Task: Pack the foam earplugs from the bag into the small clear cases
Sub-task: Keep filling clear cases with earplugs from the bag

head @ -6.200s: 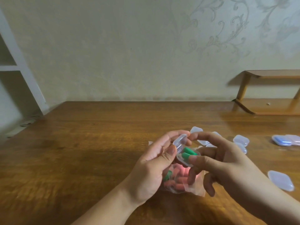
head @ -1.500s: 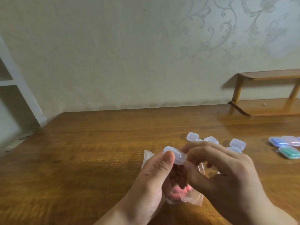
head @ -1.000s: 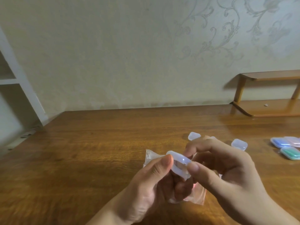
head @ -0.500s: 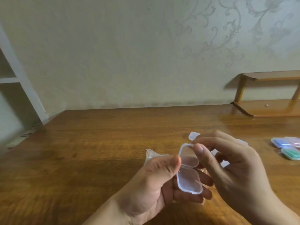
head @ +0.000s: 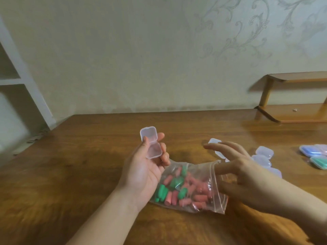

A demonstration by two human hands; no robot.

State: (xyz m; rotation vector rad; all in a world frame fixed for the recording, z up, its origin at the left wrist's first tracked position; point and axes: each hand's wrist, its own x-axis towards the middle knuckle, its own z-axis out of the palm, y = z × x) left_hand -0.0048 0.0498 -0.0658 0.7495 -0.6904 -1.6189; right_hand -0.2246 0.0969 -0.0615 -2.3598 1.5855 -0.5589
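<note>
1. Case (head: 151,142) front and centre: small, clear, hinged, flipped open with the lid standing up above the tray, and nothing visible inside it.
2. The left hand (head: 146,167) has it, palm up, thumb over the near edge and fingers curled behind the tray, just left of the frame's middle.
3. Below and right of that hand lies the zip bag (head: 192,186), clear plastic, flat on the table (head: 70,174), mouth turned to the right.
4. Inside it, a jumble of pink and green foam earplugs (head: 177,188), far more pink than green.
5. The right hand (head: 247,175) sits at the bag's mouth, fingers spread wide and straight; the lower ones look to be at the opening, gripping nothing.
6. Behind that hand, at centre right, a cluster of closed clear cases (head: 261,154) rests on the wood.
7. Further out at the right edge, filled cases (head: 315,154) showing blue, pink and green.
8. Open room? Plenty of bare wood across the left half and along the far edge by the wall.
9. A wooden shelf (head: 292,112) stands at the upper right corner of the table.
</note>
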